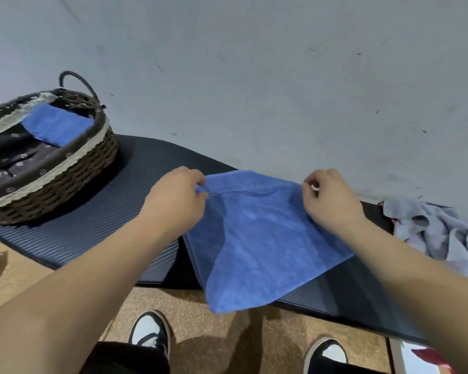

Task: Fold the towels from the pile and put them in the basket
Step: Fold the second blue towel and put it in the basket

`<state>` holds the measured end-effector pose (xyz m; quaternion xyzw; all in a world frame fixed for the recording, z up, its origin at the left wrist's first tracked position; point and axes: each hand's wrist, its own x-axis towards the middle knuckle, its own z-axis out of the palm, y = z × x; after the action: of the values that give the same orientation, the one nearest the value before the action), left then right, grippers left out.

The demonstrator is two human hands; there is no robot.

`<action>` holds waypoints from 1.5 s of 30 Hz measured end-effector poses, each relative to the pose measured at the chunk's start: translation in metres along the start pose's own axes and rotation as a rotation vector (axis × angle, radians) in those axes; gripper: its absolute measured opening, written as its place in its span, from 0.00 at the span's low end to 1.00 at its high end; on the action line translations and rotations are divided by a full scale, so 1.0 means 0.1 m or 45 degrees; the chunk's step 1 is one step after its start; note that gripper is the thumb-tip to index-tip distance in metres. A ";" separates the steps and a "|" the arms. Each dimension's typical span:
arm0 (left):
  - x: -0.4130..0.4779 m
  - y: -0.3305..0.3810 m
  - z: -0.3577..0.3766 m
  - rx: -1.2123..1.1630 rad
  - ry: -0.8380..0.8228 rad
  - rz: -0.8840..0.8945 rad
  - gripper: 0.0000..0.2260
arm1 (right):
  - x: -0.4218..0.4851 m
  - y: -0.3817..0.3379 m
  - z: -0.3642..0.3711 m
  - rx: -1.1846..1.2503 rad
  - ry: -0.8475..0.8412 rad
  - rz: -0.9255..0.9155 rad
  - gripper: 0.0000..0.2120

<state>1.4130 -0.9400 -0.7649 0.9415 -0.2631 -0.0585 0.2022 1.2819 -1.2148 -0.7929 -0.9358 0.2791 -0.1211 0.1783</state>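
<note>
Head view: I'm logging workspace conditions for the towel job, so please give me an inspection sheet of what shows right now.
Surface: dark ribbed mat on a low platform against the wall.
Job's things: blue towel spread out, near edge hanging over the platform; wicker basket at left holding a folded blue towel; grey towel pile at right.
Clutter: nothing seen on the mat.
Hands: left hand and right hand each pinch a far corner of the spread towel.
Cables: nothing seen.
Surroundings: scuffed pale wall, speckled floor, the person's shoes.
</note>
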 end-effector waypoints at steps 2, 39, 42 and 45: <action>-0.29 0.31 0.03 0.095 -0.193 0.134 0.08 | -0.28 0.02 -0.07 -0.148 -0.038 -0.124 0.05; -1.10 0.04 0.17 -0.282 -0.295 0.466 0.05 | -1.45 0.18 -0.51 -0.101 -0.495 -0.286 0.19; -1.09 0.04 0.15 -0.016 -0.229 0.561 0.06 | -1.43 0.29 -0.65 -0.049 -0.568 -0.193 0.17; -1.07 -0.04 0.14 0.118 -0.368 0.698 0.03 | -1.46 0.35 -0.77 0.118 -0.628 -0.141 0.17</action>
<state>1.3204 -0.8860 -0.7786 0.8256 -0.5357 -0.1231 0.1279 1.1214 -1.1804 -0.7554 -0.9417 0.1699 0.0886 0.2767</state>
